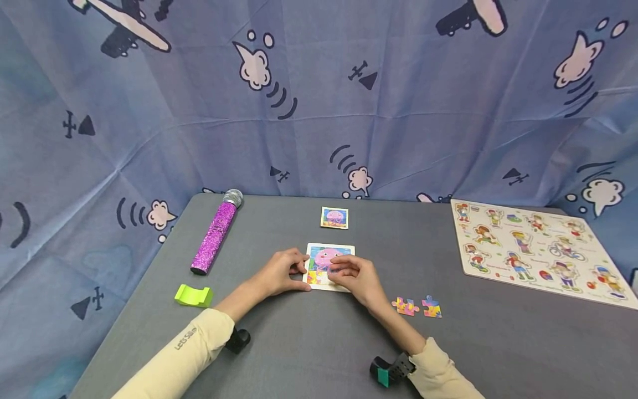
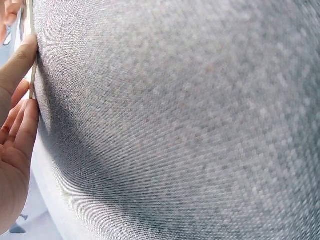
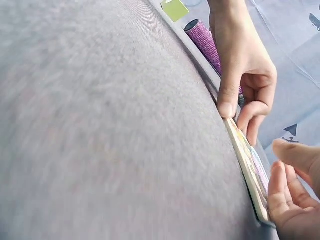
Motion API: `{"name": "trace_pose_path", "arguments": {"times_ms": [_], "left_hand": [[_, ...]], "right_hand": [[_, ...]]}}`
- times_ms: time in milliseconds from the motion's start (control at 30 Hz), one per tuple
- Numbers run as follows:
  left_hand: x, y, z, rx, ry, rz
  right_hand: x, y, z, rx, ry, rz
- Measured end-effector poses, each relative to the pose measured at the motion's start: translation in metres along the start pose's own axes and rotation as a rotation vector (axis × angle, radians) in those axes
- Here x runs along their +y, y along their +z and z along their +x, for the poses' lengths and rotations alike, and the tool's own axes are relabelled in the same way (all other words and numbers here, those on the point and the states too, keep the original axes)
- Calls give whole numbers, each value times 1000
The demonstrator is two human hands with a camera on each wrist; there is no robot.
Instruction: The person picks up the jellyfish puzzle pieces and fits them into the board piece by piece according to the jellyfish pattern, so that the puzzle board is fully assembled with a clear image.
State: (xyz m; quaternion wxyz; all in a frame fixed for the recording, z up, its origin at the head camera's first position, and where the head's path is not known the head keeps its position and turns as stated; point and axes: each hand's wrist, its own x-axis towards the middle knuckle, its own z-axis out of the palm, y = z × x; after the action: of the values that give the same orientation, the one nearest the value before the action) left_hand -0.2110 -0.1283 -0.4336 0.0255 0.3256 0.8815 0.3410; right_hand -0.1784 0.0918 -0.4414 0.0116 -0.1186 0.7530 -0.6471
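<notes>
A small jigsaw board [image 1: 326, 286] with a pink cartoon creature lies flat on the grey table. Part of its picture is filled in, and pale bare tray shows along the lower right. My left hand [image 1: 285, 272] holds the board by its left edge, thumb at the near corner and fingers along the side. Over the right part of the board is my right hand [image 1: 360, 280], its fingers bent and the thumb apart from them in the right wrist view, with no piece visible between them. Two loose jigsaw pieces [image 1: 406, 306] lie right of the board, beside my right forearm.
Behind the board lies a small picture card [image 1: 334, 218]. A glittery purple microphone [image 1: 215, 235] and a lime-green holder [image 1: 194, 296] are on the left. At the right is a large white picture board [image 1: 528, 269] with cartoon figures. A blue patterned curtain [image 1: 309, 133] hangs behind the table.
</notes>
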Motion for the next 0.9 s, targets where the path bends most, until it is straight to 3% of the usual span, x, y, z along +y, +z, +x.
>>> {"name": "trace_pose_path", "arguments": {"times_ms": [133, 400, 600, 900], "left_hand": [[1, 0, 0, -3, -2, 5], [1, 0, -2, -3, 5, 22], [1, 0, -2, -7, 4, 27], [2, 0, -2, -6, -1, 19]], "right_hand": [[1, -15, -7, -22, 21, 11], [3, -51, -23, -27, -19, -57], [4, -74, -34, 9, -5, -136], [5, -107, -51, 20, -90, -290]]}}
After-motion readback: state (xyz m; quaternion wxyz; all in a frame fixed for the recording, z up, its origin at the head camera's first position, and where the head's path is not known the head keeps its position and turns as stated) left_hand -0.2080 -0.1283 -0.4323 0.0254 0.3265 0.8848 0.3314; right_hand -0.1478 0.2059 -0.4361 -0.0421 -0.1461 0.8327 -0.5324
